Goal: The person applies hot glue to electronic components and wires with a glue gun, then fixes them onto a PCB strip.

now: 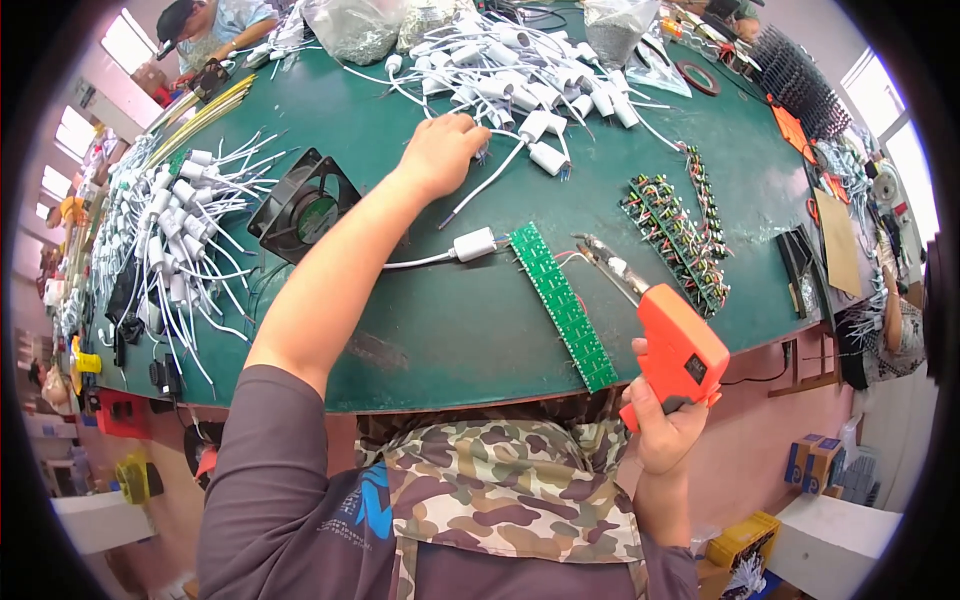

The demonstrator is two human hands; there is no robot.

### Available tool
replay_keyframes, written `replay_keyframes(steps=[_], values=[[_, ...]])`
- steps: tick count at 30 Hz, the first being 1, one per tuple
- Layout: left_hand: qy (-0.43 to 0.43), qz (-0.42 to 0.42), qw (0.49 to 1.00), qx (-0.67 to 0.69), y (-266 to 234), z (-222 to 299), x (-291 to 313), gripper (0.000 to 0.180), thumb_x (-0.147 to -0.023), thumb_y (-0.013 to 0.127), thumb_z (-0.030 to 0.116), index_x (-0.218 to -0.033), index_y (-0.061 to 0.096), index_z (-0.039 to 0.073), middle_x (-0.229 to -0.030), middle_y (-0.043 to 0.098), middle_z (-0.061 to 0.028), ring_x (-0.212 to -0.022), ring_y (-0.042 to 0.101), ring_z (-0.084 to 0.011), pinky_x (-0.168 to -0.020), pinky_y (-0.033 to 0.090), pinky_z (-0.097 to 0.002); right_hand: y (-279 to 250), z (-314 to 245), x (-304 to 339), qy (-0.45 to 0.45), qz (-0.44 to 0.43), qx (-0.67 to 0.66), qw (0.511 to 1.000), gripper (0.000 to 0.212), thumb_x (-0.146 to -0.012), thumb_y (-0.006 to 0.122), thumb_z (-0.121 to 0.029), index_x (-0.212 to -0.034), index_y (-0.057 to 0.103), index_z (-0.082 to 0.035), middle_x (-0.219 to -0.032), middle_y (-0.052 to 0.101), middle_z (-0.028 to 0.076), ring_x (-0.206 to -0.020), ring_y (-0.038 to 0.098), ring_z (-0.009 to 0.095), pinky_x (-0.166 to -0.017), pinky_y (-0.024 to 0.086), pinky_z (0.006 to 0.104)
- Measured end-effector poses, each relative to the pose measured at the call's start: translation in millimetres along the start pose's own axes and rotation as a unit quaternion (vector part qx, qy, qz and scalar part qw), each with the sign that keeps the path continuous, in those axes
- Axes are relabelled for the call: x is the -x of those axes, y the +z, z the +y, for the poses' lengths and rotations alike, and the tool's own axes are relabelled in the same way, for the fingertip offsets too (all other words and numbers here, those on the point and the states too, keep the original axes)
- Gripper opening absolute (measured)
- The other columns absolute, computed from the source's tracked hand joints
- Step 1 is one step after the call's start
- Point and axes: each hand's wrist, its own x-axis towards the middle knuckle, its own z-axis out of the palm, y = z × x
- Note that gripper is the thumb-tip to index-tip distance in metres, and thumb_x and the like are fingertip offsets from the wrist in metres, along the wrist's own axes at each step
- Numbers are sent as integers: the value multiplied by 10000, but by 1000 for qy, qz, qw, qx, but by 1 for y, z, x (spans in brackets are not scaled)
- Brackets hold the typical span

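Note:
My right hand (668, 420) is wrapped round the handle of an orange soldering gun (684, 345). The gun's metal tip points up and left, near a long green circuit board strip (562, 305) that lies slantwise on the table. By the strip's far end lies a white cable with a thick cylindrical housing (474, 244); its wires reach the board edge. Stretched forward, my left hand (445, 152) is at the near edge of a heap of white cables with housings (510, 85). Its fingers are curled in, and what they hold is hidden.
A black fan (305, 205) stands left of my forearm, beside a pile of white cables (180, 215). Populated circuit boards (675, 240) lie to the right. Clear bags (355, 30) sit at the back. Other people work at the far left and the right.

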Motion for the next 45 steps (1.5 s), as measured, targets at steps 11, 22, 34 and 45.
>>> replay_keyframes(steps=[11, 22, 34, 45], values=[[112, 240, 953, 149, -117, 61, 7, 392, -728, 645, 83, -1108, 551, 62, -983, 565, -130, -875, 597, -333, -736, 510, -417, -15, 2, 5, -11, 31, 12, 999, 450, -868, 637, -42, -1281, 490, 58, -1197, 611, 210, -743, 598, 116, -678, 531, 268], [-79, -43, 965, 246, -78, 96, 108, 381, -772, 677, 101, -1123, 565, 5, -1007, 566, -164, -900, 595, -371, -785, 499, -412, 3, 20, 11, 27, -11, -90, 996, 445, -885, 629, -46, -1297, 484, 43, -1209, 611, 189, -833, 632, 155, -767, 537, 314], [23, 54, 984, 166, -67, 97, 108, 399, -761, 713, 83, -1123, 558, 15, -1023, 633, -175, -932, 625, -361, -802, 522, -430, 22, 45, 7, -41, -1, -103, 994, 429, -915, 587, -44, -1315, 471, 57, -1268, 582, 170, -1183, 567, 266, -1044, 424, 427], [-65, -58, 968, 234, -60, 89, 86, 369, -773, 657, 40, -1129, 558, 36, -1086, 643, -150, -1028, 611, -356, -868, 497, -435, 22, 46, -2, -53, 2, -79, 995, 426, -911, 590, -38, -1309, 473, 61, -1269, 580, 171, -1170, 576, 266, -1031, 437, 422]])
